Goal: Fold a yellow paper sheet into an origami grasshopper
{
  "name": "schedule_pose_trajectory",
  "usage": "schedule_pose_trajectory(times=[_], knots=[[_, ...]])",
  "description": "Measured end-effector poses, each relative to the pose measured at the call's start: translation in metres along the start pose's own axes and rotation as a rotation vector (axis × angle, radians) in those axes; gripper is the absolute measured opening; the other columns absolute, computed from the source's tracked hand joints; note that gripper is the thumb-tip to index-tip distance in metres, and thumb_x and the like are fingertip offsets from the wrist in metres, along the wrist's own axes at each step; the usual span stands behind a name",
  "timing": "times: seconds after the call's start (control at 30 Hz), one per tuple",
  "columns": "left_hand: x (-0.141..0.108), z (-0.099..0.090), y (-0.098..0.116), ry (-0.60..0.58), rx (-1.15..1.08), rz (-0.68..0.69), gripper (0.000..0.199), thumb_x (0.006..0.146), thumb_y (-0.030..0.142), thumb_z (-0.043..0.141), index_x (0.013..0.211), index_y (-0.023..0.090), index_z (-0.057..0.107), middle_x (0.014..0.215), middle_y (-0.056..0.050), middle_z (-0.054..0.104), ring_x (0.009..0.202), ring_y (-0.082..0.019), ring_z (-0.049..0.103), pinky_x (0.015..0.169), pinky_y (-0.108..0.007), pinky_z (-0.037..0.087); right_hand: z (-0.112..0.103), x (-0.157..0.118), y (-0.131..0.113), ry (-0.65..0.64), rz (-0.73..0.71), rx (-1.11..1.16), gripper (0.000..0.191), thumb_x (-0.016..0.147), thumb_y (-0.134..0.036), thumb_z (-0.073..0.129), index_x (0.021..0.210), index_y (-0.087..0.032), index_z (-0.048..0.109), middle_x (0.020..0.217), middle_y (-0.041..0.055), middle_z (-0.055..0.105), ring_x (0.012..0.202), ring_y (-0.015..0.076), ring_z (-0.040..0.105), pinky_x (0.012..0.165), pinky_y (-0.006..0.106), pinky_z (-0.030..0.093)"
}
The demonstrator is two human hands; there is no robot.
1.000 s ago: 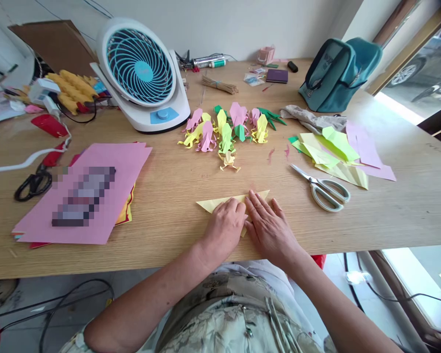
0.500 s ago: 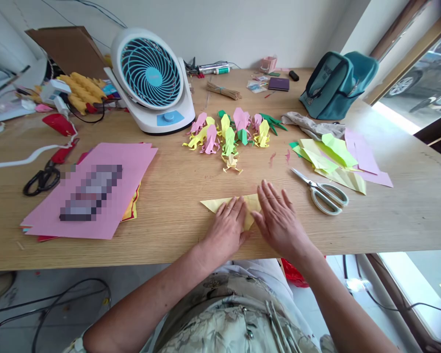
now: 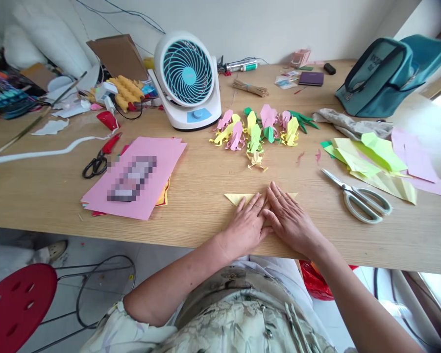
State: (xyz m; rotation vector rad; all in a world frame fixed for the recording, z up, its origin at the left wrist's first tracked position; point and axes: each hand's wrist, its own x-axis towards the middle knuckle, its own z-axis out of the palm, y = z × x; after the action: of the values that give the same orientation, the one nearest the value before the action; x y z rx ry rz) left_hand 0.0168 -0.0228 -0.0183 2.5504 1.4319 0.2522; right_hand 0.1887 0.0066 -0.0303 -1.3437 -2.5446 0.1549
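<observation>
A folded pale yellow sheet of paper (image 3: pixel 233 198) lies on the table near its front edge, its pointed left corner showing and most of it hidden under my hands. My left hand (image 3: pixel 248 220) rests flat on the paper with fingers stretched out. Beside it, my right hand (image 3: pixel 288 215) presses flat too, fingers extended and its thumb touching the left hand. Beyond the hands stands a cluster of folded paper figures in pink, yellow and green, the nearest a pale yellow paper figure (image 3: pixel 256 160). White-handled scissors (image 3: pixel 363 198) lie to the right.
Pink paper sheets (image 3: pixel 158 171) lie stacked at left, beside black-and-red-handled scissors (image 3: pixel 94 165). A white fan (image 3: pixel 188 76) stands behind. Loose coloured paper (image 3: pixel 375 152), a grey cloth (image 3: pixel 349 122) and a teal bag (image 3: pixel 382 78) occupy the right. A red stool (image 3: pixel 20 309) stands below.
The view has turned left. My right hand has moved in over the paper against my left hand, covering more of the sheet's middle. Both hands stay flat.
</observation>
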Motion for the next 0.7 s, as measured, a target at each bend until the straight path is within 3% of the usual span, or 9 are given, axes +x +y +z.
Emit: schedule_pose_trajectory(times=[0.13,0.23,0.37,0.47,0.63,0.7], knots=[[-0.001,-0.003,-0.002,-0.004,0.040,0.027,0.059,0.101,0.049,0.037,0.150,0.017,0.036,0.163,-0.012,0.024,0.152,-0.027,0.020,0.123,-0.050,0.022,-0.002,-0.002,0.013,-0.033,0.006,-0.072,0.069,0.104,-0.051,0.016,0.154,-0.006,0.028,0.162,0.0175,0.022,0.150,0.0250,0.023,0.121,0.046,0.027],[-0.002,-0.007,-0.001,-0.016,0.068,0.028,0.054,0.100,0.052,0.036,0.145,0.022,0.045,0.163,-0.010,0.024,0.152,-0.028,0.020,0.120,-0.057,0.022,-0.005,-0.003,0.022,-0.047,0.023,-0.114,0.066,0.104,-0.049,0.018,0.155,-0.008,0.027,0.162,0.0159,0.021,0.150,0.0242,0.023,0.121,0.048,0.025],[-0.004,-0.009,0.001,-0.028,0.071,-0.019,0.057,0.099,0.056,0.035,0.150,0.030,0.038,0.164,-0.004,0.024,0.151,-0.035,0.017,0.115,-0.070,0.021,-0.005,-0.003,0.029,-0.037,0.110,-0.175,0.068,0.103,-0.051,0.022,0.154,-0.006,0.030,0.161,0.0186,0.023,0.150,0.0281,0.024,0.120,0.048,0.025],[-0.005,-0.009,0.001,-0.007,0.062,-0.062,0.062,0.097,0.059,0.039,0.153,0.034,0.033,0.164,-0.005,0.023,0.150,-0.042,0.016,0.114,-0.069,0.022,-0.006,-0.002,0.031,-0.031,0.166,-0.207,0.068,0.103,-0.049,0.024,0.153,-0.005,0.030,0.161,0.0197,0.022,0.150,0.0301,0.024,0.120,0.048,0.025],[-0.011,-0.013,-0.001,0.001,0.131,-0.167,0.073,0.095,0.059,0.042,0.154,0.017,0.032,0.163,-0.014,0.023,0.149,-0.040,0.020,0.118,-0.061,0.024,-0.005,-0.001,0.031,-0.040,0.179,-0.194,0.066,0.102,-0.048,0.027,0.155,-0.007,0.026,0.162,0.0189,0.021,0.150,0.0297,0.023,0.120,0.049,0.024],[-0.015,-0.017,-0.005,-0.004,0.162,-0.189,0.073,0.096,0.059,0.042,0.154,0.017,0.032,0.162,-0.014,0.025,0.149,-0.038,0.023,0.118,-0.061,0.026,-0.005,-0.001,0.031,-0.034,0.184,-0.183,0.067,0.102,-0.048,0.029,0.156,-0.008,0.025,0.162,0.0187,0.021,0.150,0.0296,0.023,0.120,0.050,0.023]])
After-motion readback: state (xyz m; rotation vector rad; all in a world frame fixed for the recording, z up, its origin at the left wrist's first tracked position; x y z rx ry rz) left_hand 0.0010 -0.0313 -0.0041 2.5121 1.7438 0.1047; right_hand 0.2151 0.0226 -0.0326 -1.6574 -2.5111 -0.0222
